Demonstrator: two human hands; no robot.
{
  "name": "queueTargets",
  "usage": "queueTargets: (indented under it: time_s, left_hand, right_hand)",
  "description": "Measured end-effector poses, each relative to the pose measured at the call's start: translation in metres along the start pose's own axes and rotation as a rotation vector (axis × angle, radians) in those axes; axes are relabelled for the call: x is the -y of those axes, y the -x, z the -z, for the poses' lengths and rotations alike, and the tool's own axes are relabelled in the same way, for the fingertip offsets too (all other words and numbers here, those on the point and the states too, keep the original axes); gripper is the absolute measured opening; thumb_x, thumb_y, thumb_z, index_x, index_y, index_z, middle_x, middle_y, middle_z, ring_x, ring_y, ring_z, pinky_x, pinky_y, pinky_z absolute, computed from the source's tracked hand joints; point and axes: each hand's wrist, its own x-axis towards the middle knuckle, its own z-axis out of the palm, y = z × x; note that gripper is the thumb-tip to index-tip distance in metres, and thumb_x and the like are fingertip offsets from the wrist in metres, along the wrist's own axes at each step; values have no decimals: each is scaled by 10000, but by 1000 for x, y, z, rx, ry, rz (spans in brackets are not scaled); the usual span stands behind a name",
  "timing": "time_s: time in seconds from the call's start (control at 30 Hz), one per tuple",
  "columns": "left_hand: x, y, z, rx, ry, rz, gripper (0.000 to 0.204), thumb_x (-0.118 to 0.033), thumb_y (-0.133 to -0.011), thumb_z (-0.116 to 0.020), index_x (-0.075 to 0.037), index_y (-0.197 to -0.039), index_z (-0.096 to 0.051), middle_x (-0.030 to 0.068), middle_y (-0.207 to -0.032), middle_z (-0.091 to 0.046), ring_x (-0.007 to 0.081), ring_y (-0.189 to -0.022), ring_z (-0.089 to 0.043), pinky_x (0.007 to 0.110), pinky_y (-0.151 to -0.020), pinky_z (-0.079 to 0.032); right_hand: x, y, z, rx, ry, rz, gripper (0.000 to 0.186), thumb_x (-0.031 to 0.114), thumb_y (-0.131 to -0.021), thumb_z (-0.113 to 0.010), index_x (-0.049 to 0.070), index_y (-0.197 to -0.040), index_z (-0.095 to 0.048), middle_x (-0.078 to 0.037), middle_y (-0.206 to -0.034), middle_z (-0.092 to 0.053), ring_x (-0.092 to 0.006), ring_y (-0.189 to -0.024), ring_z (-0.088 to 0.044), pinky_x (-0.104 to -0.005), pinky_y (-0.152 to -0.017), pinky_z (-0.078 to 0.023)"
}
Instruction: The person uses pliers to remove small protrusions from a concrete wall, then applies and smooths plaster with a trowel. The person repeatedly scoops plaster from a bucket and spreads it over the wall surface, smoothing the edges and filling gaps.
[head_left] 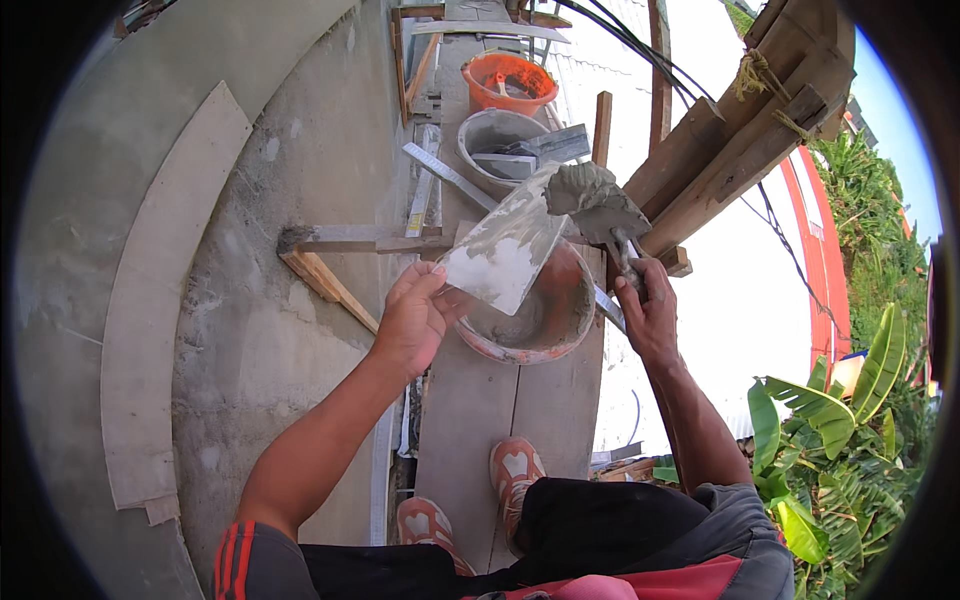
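Note:
My left hand pinches the near corner of a flat whitish rectangular plate. Wet grey mortar is smeared over the plate's far part. In my right hand is the handle of a trowel, whose blade is mostly hidden under a heap of mortar. The heap meets or overlaps the plate's far right edge. Below both tools stands a round bucket, coated inside with grey mortar; the plate hides part of its opening.
Underfoot is a narrow plank walkway beside a grey plastered wall. Ahead stand a grey bucket holding flat tools and an orange bucket. A metal straightedge lies across the planks. Wooden beams jut in at right.

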Motion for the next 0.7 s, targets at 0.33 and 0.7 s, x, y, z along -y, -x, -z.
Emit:
queueTargets:
  time_s: [0.33, 0.7]
  left_hand:
    - [-16, 32, -20, 36, 32, -38, 161, -137, -1111, -591, -64, -1254, -581, 154, -1311, -714, 305, -1221, -717, 527, -1125, -568]
    - [-22, 33, 10, 12, -31, -63, 112, -134, -1080, -645, -96, -1175, -600, 114, -1247, -735, 289, -1167, -729, 507, -1080, -587]
  right_hand:
    - [-8, 52, -58, -142, 135, 254, 440, -80, -827, -802, -20, -1143, -502, -224, -1216, -524, -439, -1112, -543, -525, -934, -475]
    - [-11, 75, -16, -47, 3, -69, 285, 105, -993, -720, -19, -1201, -569, -192, -1054, -591, -362, -960, -629, -476, -843, -518]
